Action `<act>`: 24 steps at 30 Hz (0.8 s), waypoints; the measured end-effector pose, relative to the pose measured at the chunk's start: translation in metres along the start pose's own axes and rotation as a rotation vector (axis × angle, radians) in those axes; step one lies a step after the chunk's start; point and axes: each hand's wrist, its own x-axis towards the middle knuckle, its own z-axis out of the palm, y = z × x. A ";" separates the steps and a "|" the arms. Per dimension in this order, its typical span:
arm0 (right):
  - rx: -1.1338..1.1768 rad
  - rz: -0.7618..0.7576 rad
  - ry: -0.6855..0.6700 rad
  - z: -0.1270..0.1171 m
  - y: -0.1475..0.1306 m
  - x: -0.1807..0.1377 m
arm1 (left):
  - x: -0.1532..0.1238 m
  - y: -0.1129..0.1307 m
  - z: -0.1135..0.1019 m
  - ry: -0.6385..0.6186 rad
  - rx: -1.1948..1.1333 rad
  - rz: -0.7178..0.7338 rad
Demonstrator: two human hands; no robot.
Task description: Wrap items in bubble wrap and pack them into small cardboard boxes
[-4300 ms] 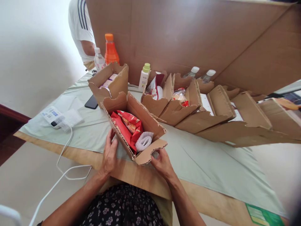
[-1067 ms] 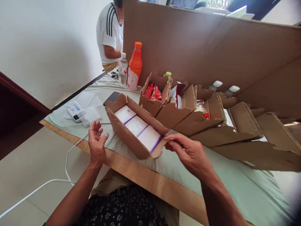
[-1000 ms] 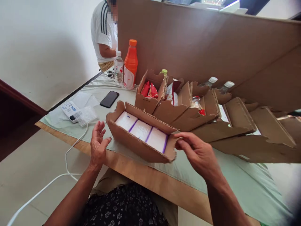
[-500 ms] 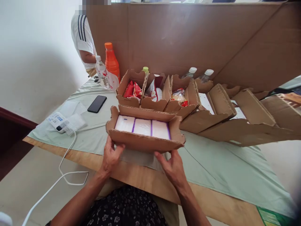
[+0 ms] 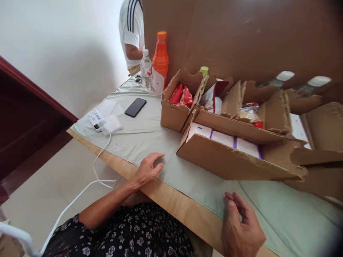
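My left hand point(image 5: 150, 167) rests at the front edge of the cloth-covered table, its thumb and fingers apart with nothing between them. Just right of it stands a long cardboard box point(image 5: 227, 157), touched by neither hand. Inside lie three white packs point(image 5: 223, 137) with purple edges, side by side. My right hand point(image 5: 242, 225) hovers low near the table's edge, in front of the box; its fingers are loosely curled, apart from the thumb and empty. Behind the long box, a cardboard bin point(image 5: 173, 116) contains red snack packets point(image 5: 182, 95).
More cardboard bins with packets point(image 5: 249, 112) stand in a row to the right. A tall cardboard panel point(image 5: 227, 39) rises behind. An orange bottle point(image 5: 160, 64), a water bottle point(image 5: 146, 71), a phone point(image 5: 135, 107) and a white cable point(image 5: 93, 167) are on the left. A person point(image 5: 132, 39) stands beyond.
Both hands have let go of the long box, which now stands on the table close against the bins. My view has turned left, and both hands have drawn back from the box.
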 end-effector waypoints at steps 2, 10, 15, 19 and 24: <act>-0.010 -0.049 -0.078 0.004 -0.007 -0.015 | -0.010 -0.006 -0.009 0.022 0.030 0.036; -0.040 -0.924 -0.629 0.102 -0.130 0.005 | -0.007 -0.024 0.010 0.002 0.130 0.329; -0.375 -1.375 -0.897 0.225 -0.214 0.004 | -0.004 -0.033 0.014 0.015 0.064 0.362; -0.560 -1.544 -1.029 0.307 -0.255 -0.010 | -0.003 -0.033 0.011 -0.022 0.128 0.342; -0.463 -1.383 -1.130 0.328 -0.266 -0.019 | -0.003 -0.035 0.013 -0.009 0.092 0.329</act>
